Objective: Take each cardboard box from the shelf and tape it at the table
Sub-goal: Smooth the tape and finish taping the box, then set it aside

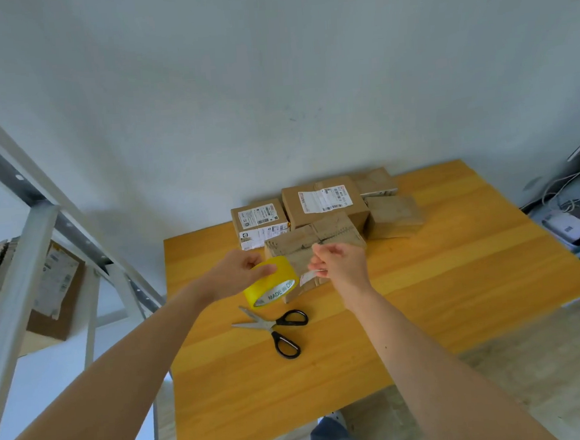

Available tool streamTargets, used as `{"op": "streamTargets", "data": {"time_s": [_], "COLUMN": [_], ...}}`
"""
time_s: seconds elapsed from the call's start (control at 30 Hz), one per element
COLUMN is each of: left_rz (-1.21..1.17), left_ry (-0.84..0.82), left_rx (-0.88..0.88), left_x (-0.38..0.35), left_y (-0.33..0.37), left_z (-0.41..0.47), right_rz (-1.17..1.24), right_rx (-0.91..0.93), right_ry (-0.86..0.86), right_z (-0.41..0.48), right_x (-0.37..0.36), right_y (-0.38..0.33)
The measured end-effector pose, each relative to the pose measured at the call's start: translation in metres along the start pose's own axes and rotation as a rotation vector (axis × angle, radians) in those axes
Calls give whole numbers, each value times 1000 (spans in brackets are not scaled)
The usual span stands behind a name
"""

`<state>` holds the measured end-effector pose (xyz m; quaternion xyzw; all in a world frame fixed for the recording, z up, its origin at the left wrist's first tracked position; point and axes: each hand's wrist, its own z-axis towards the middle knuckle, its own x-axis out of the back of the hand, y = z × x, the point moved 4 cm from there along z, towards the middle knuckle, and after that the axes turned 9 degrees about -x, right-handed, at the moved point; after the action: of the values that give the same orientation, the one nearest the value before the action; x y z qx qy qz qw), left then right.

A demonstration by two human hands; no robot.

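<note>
My left hand [240, 271] grips a yellow tape roll [271, 284] held just above the wooden table [440, 278]. My right hand [339, 261] is curled, its fingers pinching the loose end of the tape beside the roll. Right behind both hands lies a worn cardboard box [317, 243], flaps up. Several more cardboard boxes [325, 203] with white labels stand in a cluster at the table's far edge. Another labelled box [55, 287] sits on the metal shelf [17, 273] at the left.
Black-handled scissors [275, 327] lie open on the table just in front of my hands. A white wall rises behind the table. At the right stands a low unit with cables and devices [569, 214]. Bare tabletop spreads to the right and near side.
</note>
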<state>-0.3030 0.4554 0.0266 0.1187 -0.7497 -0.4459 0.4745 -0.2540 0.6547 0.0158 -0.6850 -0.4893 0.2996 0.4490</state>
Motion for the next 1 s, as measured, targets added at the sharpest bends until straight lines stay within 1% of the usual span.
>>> {"op": "streamTargets", "data": {"time_s": [0.07,0.1,0.23,0.27,0.4,0.5,0.6,0.7,0.77,0.83,1.0], "left_rz": [0,-38,-317,-312,-22,-83,-92,-58,-59,-68,-25], "left_ry": [-5,-15,-35,-20,69,81,104,137,136,123,72], "left_rx": [35,65,141,150,221,186,166,195,203,216,240], "left_x": [-1,-2,-5,-5,4,8,4,-1,-2,0,4], "left_y": [-3,-5,-13,-17,-39,-41,-44,-50,-52,-53,-52], "left_z": [4,5,4,3,4,6,9,16,20,25,36], "right_rz": [-20,-38,-28,-31,-136,-161,-278,-441,-585,-665,-653], "right_rx": [-4,-7,-68,-73,-46,-70,-69,3,65,111,130], "right_ry": [14,18,62,71,92,154,178,172,180,201,269], "right_z": [7,10,23,26,38,49,64,76,81,86,89], "right_x": [5,5,14,17,29,41,50,48,44,42,42], "right_y": [-2,-1,0,0,-6,-1,1,-1,-2,-1,4]}}
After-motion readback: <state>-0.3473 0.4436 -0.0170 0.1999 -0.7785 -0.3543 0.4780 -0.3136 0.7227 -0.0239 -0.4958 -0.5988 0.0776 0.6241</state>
